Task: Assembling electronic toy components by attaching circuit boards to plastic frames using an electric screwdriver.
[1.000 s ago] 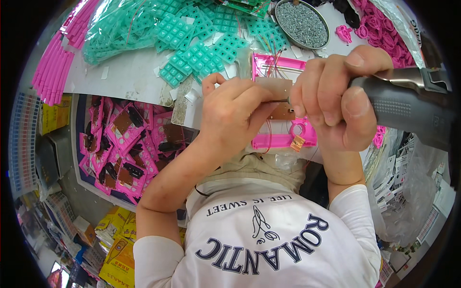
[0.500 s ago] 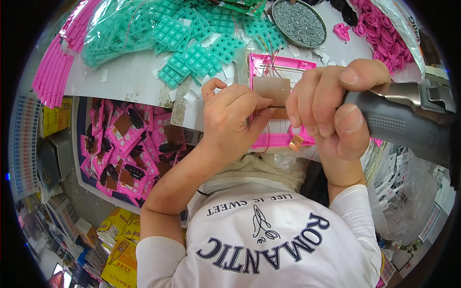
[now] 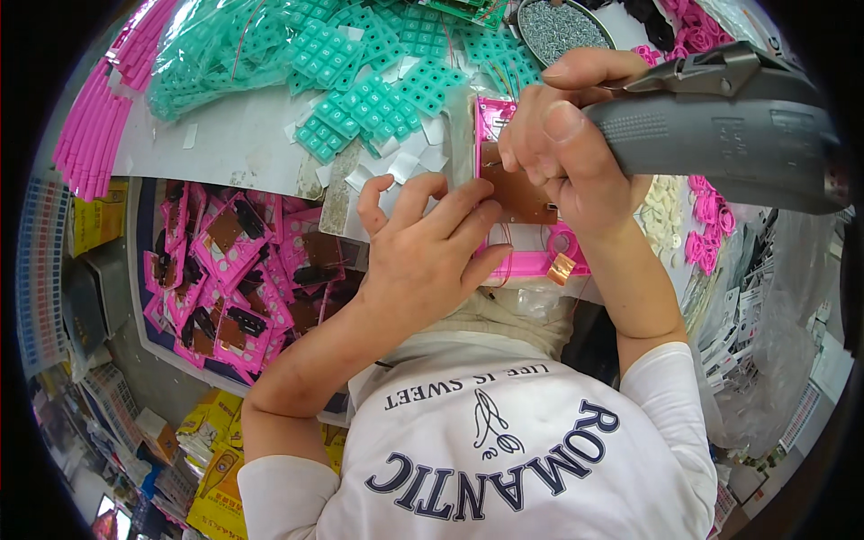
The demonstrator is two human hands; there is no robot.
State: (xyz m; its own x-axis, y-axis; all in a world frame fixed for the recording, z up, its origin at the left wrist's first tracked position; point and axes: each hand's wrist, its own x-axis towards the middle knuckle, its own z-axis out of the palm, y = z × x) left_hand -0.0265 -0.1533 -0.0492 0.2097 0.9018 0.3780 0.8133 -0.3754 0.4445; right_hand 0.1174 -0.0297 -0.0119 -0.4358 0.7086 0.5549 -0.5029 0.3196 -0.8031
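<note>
My right hand (image 3: 585, 148) grips a grey electric screwdriver (image 3: 720, 126) with a metal lever along its side. Its tip is hidden behind my fingers, above the work. Below it, a brown circuit board (image 3: 524, 196) lies in a pink plastic case (image 3: 526, 263). My left hand (image 3: 423, 247) has its fingers spread, with the fingertips resting at the left edge of the case and board. Thin red wires run out near the case's front edge. There, a small copper-coloured piece (image 3: 561, 268) sits beside a pink ring.
A round dish of screws (image 3: 562, 36) and turquoise keypads (image 3: 364, 112) are at the back. Left of me, a bin (image 3: 138, 270) holds assembled pink cases. White round pieces (image 3: 663, 216) and pink parts (image 3: 711, 225) lie on the right, beside plastic bags (image 3: 765, 360).
The board, earlier raised and pinched by my left hand, now lies lower in the case. My left fingers have spread apart. My right hand and the screwdriver have moved up and left.
</note>
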